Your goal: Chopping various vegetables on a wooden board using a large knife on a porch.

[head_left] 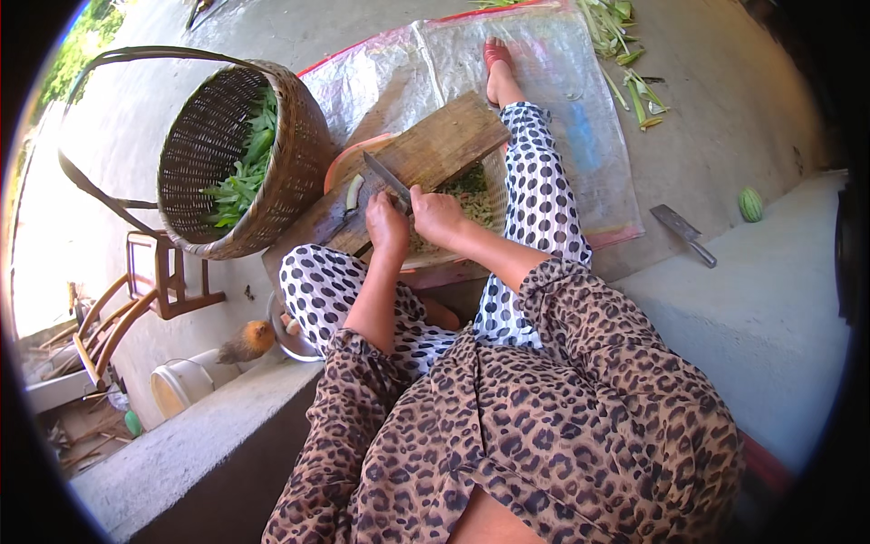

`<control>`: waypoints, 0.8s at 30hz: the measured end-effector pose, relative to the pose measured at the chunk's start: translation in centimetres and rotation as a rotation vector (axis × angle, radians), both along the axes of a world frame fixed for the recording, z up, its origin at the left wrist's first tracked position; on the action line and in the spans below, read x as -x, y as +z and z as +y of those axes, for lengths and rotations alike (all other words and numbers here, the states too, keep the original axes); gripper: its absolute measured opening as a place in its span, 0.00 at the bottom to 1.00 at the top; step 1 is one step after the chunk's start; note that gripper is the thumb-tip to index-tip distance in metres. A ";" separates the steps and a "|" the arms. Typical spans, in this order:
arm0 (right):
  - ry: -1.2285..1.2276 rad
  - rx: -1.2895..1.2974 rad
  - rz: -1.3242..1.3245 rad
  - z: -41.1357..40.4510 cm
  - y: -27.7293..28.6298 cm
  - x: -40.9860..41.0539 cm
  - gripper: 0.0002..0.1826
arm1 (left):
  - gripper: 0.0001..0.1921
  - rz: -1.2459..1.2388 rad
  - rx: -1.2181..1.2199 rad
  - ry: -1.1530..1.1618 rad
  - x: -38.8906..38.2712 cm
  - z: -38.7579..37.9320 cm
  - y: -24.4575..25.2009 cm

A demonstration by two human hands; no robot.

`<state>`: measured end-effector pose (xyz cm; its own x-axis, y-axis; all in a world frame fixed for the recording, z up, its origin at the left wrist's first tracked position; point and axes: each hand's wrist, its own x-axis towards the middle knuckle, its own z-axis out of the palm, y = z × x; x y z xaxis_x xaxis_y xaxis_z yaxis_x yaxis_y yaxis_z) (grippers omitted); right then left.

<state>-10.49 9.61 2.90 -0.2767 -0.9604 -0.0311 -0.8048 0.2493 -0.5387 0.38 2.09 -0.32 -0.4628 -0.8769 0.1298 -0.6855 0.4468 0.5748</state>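
My right hand (437, 216) is closed on a knife whose dark blade (387, 174) points up and left over a worn wooden board (442, 139). Close beside it, my left hand (387, 224) is curled at the near end of the blade; whatever its fingers hold is hidden. A pale curved piece of vegetable or rind (354, 192) lies on the board, left of the blade. The board rests across a round plastic basket (499, 197) with an orange rim, which holds chopped pale and green plant pieces (476, 204).
A wicker basket (302, 129) with green leaves (251, 170) stands at the left. Plastic sheeting (591, 136) lies under the work. At the right are a cleaver (676, 228) and a small striped melon (750, 205). A wooden chair (166, 279), a chicken (248, 342) and a white bucket (194, 381) are lower left.
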 end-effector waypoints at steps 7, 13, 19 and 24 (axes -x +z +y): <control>0.107 -0.036 0.056 2.0 2.4 0.3 0.10 | 0.05 -0.002 0.014 0.031 -0.2 0.0 -0.2; 0.153 -0.114 0.106 4.0 4.2 0.2 0.12 | 0.05 -0.020 0.008 0.034 -0.1 0.0 0.1; 0.170 -0.125 0.121 4.4 4.6 0.3 0.13 | 0.05 -0.015 0.008 0.027 -0.1 0.0 0.0; 0.146 -0.186 0.090 3.9 5.0 0.0 0.11 | 0.05 -0.027 0.024 0.017 -0.1 -0.2 0.1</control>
<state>-10.52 13.56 7.95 -0.1449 -0.9705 -0.1927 -0.8820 0.2150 -0.4194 0.48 1.93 -0.25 -0.4519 -0.8812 0.1388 -0.7082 0.4490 0.5448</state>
